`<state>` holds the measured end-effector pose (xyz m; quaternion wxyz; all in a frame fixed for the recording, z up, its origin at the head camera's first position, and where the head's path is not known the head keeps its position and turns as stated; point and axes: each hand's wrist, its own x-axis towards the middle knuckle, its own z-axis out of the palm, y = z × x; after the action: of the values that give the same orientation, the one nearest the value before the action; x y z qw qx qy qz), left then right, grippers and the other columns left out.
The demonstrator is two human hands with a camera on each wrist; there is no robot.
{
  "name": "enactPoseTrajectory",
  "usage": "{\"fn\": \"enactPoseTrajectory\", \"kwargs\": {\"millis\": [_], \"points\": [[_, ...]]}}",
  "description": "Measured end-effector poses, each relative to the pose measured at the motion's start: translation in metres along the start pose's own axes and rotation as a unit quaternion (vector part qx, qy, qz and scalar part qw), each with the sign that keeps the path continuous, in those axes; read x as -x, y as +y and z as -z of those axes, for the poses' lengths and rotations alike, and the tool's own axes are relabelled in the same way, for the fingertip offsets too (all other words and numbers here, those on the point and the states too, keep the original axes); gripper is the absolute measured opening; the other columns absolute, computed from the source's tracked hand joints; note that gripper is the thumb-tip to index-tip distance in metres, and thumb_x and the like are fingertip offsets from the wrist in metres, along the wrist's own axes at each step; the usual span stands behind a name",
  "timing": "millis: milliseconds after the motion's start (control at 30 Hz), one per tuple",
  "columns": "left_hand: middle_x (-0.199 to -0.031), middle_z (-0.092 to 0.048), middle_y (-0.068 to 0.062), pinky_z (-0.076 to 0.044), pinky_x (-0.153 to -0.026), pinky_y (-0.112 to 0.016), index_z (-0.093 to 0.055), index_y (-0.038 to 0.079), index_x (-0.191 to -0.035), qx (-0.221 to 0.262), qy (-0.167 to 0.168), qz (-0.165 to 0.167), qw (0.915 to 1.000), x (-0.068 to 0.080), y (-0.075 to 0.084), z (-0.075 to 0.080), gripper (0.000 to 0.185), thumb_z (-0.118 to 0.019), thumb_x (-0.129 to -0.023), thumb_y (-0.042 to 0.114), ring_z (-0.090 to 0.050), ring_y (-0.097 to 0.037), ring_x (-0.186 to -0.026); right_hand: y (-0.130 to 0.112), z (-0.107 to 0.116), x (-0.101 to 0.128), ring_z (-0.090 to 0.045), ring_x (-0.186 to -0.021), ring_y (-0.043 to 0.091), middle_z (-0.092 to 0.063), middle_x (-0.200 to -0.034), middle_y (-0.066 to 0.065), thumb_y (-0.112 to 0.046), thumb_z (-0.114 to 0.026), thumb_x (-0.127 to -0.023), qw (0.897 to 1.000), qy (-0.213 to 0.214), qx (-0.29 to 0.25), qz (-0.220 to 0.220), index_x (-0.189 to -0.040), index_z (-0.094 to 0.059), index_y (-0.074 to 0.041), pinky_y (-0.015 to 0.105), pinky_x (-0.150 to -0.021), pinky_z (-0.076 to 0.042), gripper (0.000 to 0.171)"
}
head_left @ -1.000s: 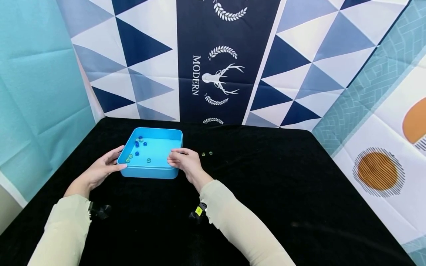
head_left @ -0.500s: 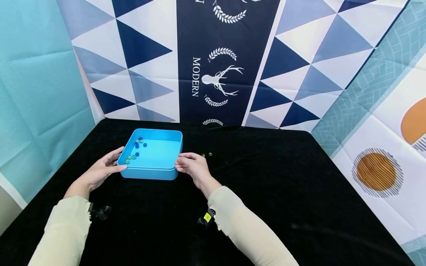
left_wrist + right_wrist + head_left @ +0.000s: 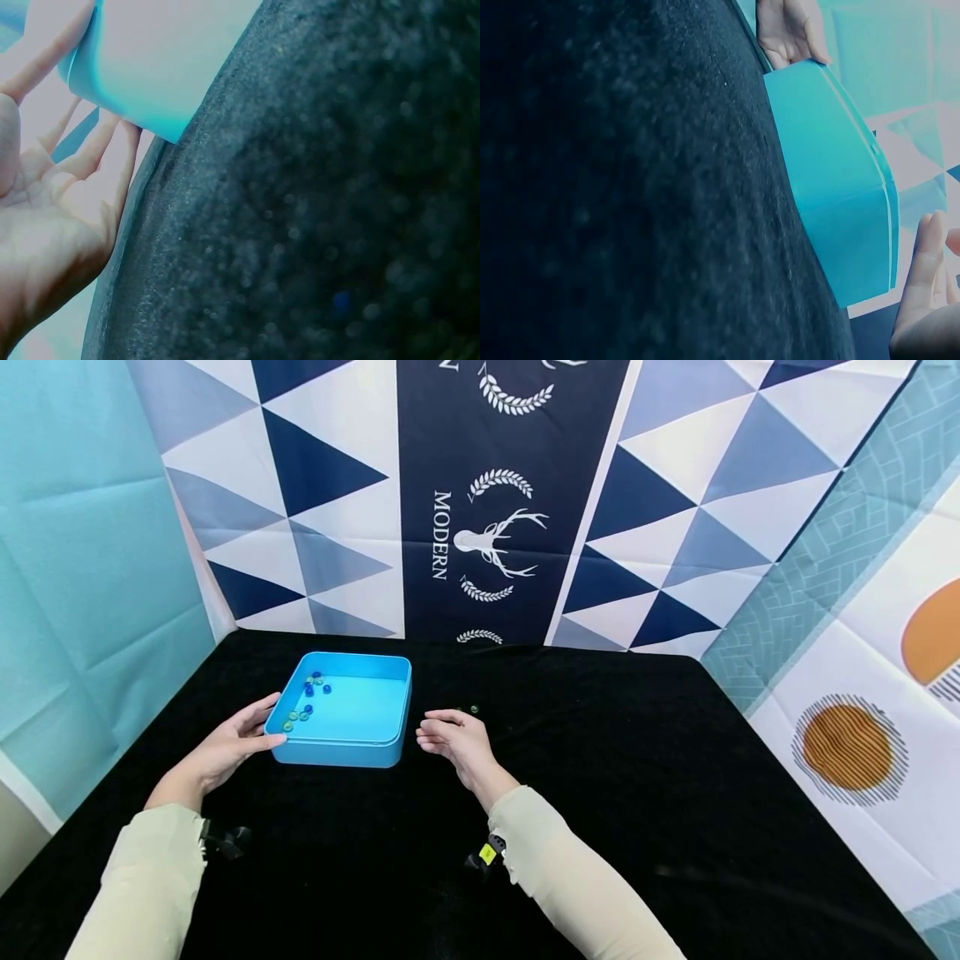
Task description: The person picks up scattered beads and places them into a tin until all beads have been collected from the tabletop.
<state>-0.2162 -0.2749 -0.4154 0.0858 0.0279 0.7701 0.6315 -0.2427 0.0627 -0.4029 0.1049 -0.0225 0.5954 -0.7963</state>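
Observation:
In the head view a shallow blue plastic box [image 3: 360, 714] stands on the black cloth. Along its left side lie several small glass beads, some dark blue like this bead [image 3: 327, 689], some pale green like this one [image 3: 288, 726]. My left hand [image 3: 225, 745] grips the box's near left corner, thumb at the front rim and fingers along the left wall. Just right of the box, apart from it, hovers my right hand [image 3: 459, 745], fingers loosely bent with nothing seen in them. Behind it a green bead [image 3: 475, 708] rests on the cloth; another is mostly hidden by the fingers.
Black cloth [image 3: 637, 793] covers the table. Patterned fabric hangings [image 3: 487, 485] rise behind its far edge, and a pale blue hanging [image 3: 90, 568] stands along the left. Each wrist carries a dark strapped camera, such as the right one [image 3: 483, 857].
My right hand has drawn back rightward from over the box's right side and off its edge. A green bead inside has shifted left. My left hand keeps its grip on the corner.

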Motion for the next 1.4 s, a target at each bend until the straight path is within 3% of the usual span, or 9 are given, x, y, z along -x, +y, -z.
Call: {"fn": "enactPoseTrajectory", "kwargs": {"millis": [533, 900, 1200, 1400], "points": [[-0.15, -0.012, -0.025, -0.017, -0.105, -0.056, -0.006, 0.013, -0.151, 0.001, 0.001, -0.002, 1.0, -0.001, -0.002, -0.002, 0.085, -0.064, -0.089, 0.022, -0.02, -0.04, -0.132, -0.003, 0.034, 0.003, -0.064, -0.061, 0.013, -0.066, -0.073, 0.007, 0.007, -0.06, -0.084, 1.0, 0.023, -0.007, 0.017, -0.117, -0.051, 0.017, 0.023, -0.06, -0.053, 0.035], [-0.151, -0.01, -0.024, -0.017, -0.105, -0.057, -0.005, 0.014, -0.151, 0.003, -0.001, 0.003, 1.0, 0.0, -0.004, 0.0, 0.086, -0.064, -0.089, 0.022, -0.02, -0.04, -0.132, -0.007, 0.052, -0.002, -0.063, -0.06, 0.012, -0.066, -0.071, 0.007, 0.009, -0.059, -0.083, 0.999, 0.051, 0.002, 0.003, -0.119, -0.051, 0.015, 0.022, -0.059, -0.052, 0.037], [-0.151, -0.01, -0.024, -0.017, -0.105, -0.058, -0.005, 0.014, -0.151, 0.001, -0.005, 0.003, 1.0, 0.0, -0.003, 0.001, 0.084, -0.062, -0.091, 0.02, -0.019, -0.04, -0.132, -0.009, 0.06, -0.012, -0.063, -0.06, 0.014, -0.066, -0.082, 0.018, 0.011, -0.059, -0.082, 0.997, 0.074, -0.003, 0.011, -0.111, -0.055, 0.012, 0.023, -0.059, -0.053, 0.029], [-0.151, -0.01, -0.024, -0.017, -0.105, -0.057, -0.005, 0.014, -0.151, -0.002, -0.006, 0.0, 1.0, -0.001, -0.002, 0.0, 0.084, -0.063, -0.09, 0.02, -0.02, -0.04, -0.132, -0.008, 0.063, -0.021, -0.063, -0.059, 0.014, -0.066, -0.081, 0.017, 0.012, -0.058, -0.083, 0.996, 0.086, -0.011, 0.001, -0.11, -0.055, 0.012, 0.023, -0.058, -0.053, 0.028]]}}
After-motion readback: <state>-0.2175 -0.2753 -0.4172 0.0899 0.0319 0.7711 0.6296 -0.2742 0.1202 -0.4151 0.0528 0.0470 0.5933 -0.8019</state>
